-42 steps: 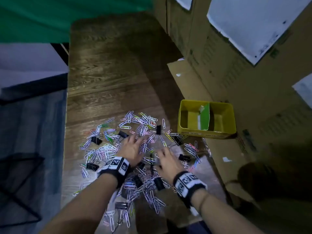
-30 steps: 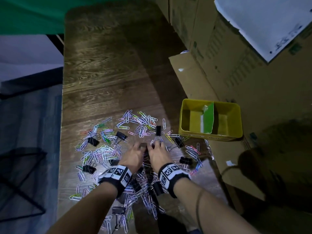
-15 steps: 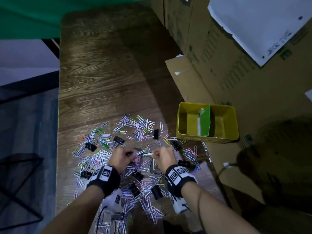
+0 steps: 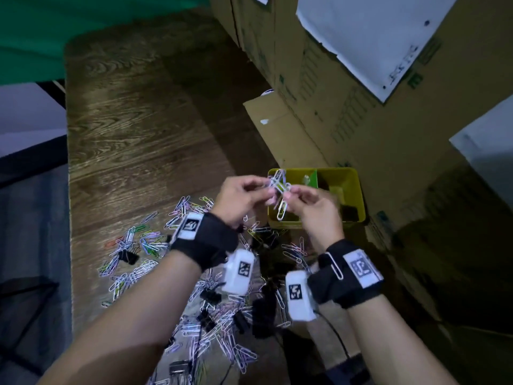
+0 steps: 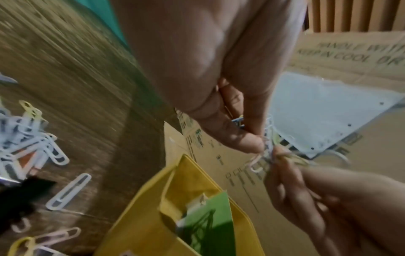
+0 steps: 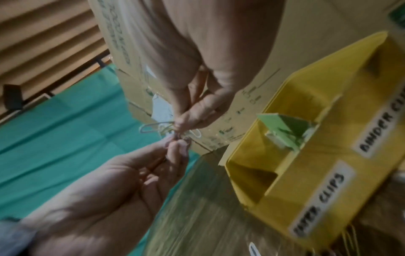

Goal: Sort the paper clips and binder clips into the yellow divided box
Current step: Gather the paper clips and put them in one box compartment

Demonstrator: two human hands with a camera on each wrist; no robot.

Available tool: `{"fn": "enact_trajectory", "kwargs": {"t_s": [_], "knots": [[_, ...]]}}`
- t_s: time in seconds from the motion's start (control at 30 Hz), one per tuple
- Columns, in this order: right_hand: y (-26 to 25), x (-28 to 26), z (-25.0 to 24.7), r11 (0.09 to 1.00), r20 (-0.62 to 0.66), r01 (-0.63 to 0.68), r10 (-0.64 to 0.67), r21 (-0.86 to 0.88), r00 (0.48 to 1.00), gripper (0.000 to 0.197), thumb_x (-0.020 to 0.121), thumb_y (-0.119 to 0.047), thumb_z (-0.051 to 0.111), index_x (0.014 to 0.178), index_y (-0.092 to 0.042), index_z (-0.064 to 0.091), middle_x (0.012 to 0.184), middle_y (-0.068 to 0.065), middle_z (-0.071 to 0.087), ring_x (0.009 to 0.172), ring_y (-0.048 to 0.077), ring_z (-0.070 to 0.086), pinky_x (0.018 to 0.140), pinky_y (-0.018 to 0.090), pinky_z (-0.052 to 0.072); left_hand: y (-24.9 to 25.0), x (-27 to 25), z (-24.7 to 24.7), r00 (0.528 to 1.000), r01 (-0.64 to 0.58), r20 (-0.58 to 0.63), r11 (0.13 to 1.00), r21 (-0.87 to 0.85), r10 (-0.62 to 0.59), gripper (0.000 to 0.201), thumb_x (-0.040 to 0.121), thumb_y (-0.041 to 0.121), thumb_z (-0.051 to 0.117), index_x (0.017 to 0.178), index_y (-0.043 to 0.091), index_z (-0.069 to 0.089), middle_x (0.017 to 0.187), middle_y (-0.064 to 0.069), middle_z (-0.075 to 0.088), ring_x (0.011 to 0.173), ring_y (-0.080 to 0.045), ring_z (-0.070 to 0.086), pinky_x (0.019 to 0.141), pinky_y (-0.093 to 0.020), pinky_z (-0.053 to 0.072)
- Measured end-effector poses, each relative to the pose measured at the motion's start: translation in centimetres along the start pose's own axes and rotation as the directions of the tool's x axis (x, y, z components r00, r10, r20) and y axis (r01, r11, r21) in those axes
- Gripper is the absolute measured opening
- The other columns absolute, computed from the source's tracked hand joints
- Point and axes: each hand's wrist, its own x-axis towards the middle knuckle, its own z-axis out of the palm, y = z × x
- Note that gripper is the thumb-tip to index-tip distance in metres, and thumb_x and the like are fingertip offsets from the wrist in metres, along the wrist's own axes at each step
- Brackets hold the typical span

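Note:
Both hands are raised over the left compartment of the yellow divided box [image 4: 358, 195]. Together they pinch a tangled bunch of paper clips [image 4: 279, 186]. My left hand [image 4: 265, 188] grips it from the left between thumb and fingers, and my right hand [image 4: 291, 194] grips it from the right. In the left wrist view the left thumb tip presses on the paper clips [image 5: 266, 149]. The right wrist view shows the paper clips [image 6: 166, 129] between both hands, beside the yellow box [image 6: 306, 173] with labels reading CLIPS. A green divider [image 4: 312, 177] splits the box.
A pile of coloured paper clips [image 4: 194, 315] mixed with black binder clips [image 4: 127, 257] covers the near part of the wooden table [image 4: 138, 120]. Cardboard boxes [image 4: 333, 120] stand right behind the yellow box. One paper clip [image 4: 334, 265] hangs on my right wristband.
Both hands gathered clips from the pile, closed on a bunch, and lifted it up and to the right, over the yellow box.

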Motion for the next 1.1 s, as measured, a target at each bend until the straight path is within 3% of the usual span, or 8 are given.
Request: {"fn": "enact_trajectory", "kwargs": {"t_s": [0.13,0.23,0.33,0.5,0.6,0.73,0.87,1.1], "knots": [[0.8,3.8,-0.9,0.951,-0.146,0.015,-0.063,-0.307,0.987,0.01,0.077,-0.004,0.075,0.083,-0.012,0.071,0.084,0.007,0.072,0.067,0.008,0.064,0.072,0.03,0.058,-1.4,2.7,3.1,1.0,0.013,-0.009,0.968,0.25,-0.011,0.016,0.078,-0.004,0.068,0.067,0.004,0.059,0.06,-0.007,0.054,0.047,-0.003,0.053,0.048,-0.016,0.046],[2.2,5.6,-1.5,0.852,-0.117,0.025,-0.1,-0.523,0.988,0.018,0.081,-0.009,0.072,0.098,-0.006,0.071,0.096,0.009,0.073,0.076,0.011,0.065,0.08,0.031,0.057,-2.2,4.0,3.1,0.998,0.035,0.021,0.766,0.642,-0.063,0.016,0.076,0.02,0.073,0.077,0.005,0.068,0.071,-0.007,0.067,0.061,-0.015,0.059,0.057,-0.027,0.047],[2.9,6.1,-2.0,0.749,-0.045,0.029,-0.078,-0.662,0.996,0.019,0.084,-0.013,0.069,0.103,-0.009,0.071,0.102,0.005,0.071,0.087,0.012,0.063,0.08,0.02,0.048,-2.0,3.7,2.7,0.985,-0.009,0.1,0.541,0.841,-0.14,0.019,0.084,0.029,0.064,0.091,0.014,0.071,0.083,-0.005,0.07,0.074,-0.019,0.061,0.065,-0.026,0.047],[2.9,5.3,-3.2,0.772,0.11,0.06,0.013,-0.633,0.994,0.03,0.088,-0.017,0.065,0.117,-0.019,0.064,0.115,-0.001,0.066,0.105,0.012,0.061,0.095,0.03,0.048,-1.7,1.2,1.1,0.994,-0.094,0.103,0.625,0.775,0.022,0.021,0.088,0.021,0.061,0.107,0.02,0.069,0.094,0.006,0.07,0.077,-0.005,0.062,0.077,-0.02,0.047],[2.1,3.3,-4.4,0.84,0.18,0.153,-0.068,-0.52,0.981,0.027,0.089,-0.014,0.062,0.116,-0.015,0.064,0.113,-0.008,0.062,0.099,0.005,0.059,0.085,0.02,0.049,-3.2,-0.8,-0.3,0.996,-0.077,0.016,0.732,0.677,0.09,0.014,0.088,0.014,0.059,0.095,0.018,0.071,0.082,-0.004,0.073,0.066,-0.009,0.063,0.073,-0.03,0.056],[2.9,0.1,-6.5,0.901,0.321,0.07,0.08,-0.428,0.944,0.01,0.086,-0.016,0.066,0.091,-0.024,0.067,0.102,-0.002,0.069,0.084,0.002,0.063,0.077,0.023,0.056,-7.0,-2.6,-0.6,0.998,-0.054,0.058,0.504,0.862,0.008,0.021,0.087,0.019,0.061,0.107,0.016,0.066,0.097,-0.006,0.069,0.07,-0.014,0.061,0.066,-0.026,0.052],[7.1,-0.9,-7.9,0.66,0.305,0.098,0.206,-0.744,0.93,0.019,0.085,-0.02,0.069,0.104,-0.021,0.068,0.102,-0.005,0.069,0.09,0.006,0.062,0.088,0.025,0.052,-10.4,-2.4,0.4,0.999,-0.013,0.026,0.302,0.953,-0.04,0.05,0.081,0.044,0.064,0.122,0.016,0.053,0.126,-0.008,0.056,0.103,-0.024,0.059,0.087,-0.037,0.051],[11.6,-2.3,-8.1,0.357,0.368,0.272,0.235,-0.894,0.9,0.076,0.077,-0.031,0.075,0.142,-0.029,0.035,0.147,0.005,0.027,0.128,0.025,0.039,0.106,0.033,0.038,-12.4,-2.0,1.0,0.999,0.041,-0.042,0.234,0.971,0.0,0.033,0.088,0.041,0.055,0.117,0.024,0.056,0.116,-0.006,0.059,0.099,-0.025,0.06,0.078,-0.035,0.051]]}}
